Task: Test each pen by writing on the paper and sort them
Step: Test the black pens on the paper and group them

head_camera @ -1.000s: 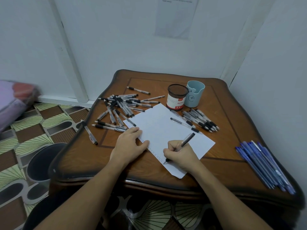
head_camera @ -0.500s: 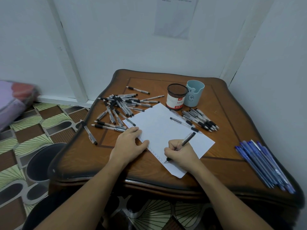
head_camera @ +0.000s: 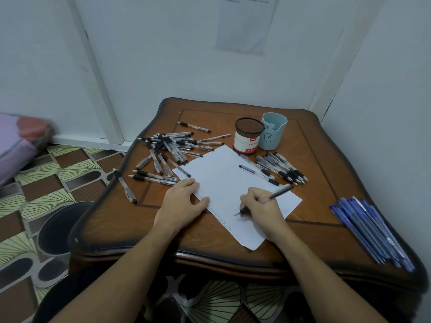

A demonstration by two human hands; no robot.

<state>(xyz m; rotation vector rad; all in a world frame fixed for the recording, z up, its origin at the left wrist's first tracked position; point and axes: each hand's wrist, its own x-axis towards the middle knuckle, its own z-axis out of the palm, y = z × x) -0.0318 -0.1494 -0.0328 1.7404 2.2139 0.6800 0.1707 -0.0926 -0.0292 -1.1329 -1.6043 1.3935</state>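
Since a second ago the right hand (head_camera: 261, 206) has edged slightly farther up the white paper sheet (head_camera: 228, 178). Its fingers pinch a slim black pen (head_camera: 277, 193), tip touching the sheet, dark barrel slanting up to the right. The left hand (head_camera: 184, 201) lies flat with straight fingers on the sheet's edge. A row of small ink marks (head_camera: 219, 217) runs between the hands.

Gripping a black pen (head_camera: 279, 191) with the right hand (head_camera: 262, 207), tip on the paper (head_camera: 224, 176) — pressing its left edge flat with the left hand (head_camera: 183, 202).
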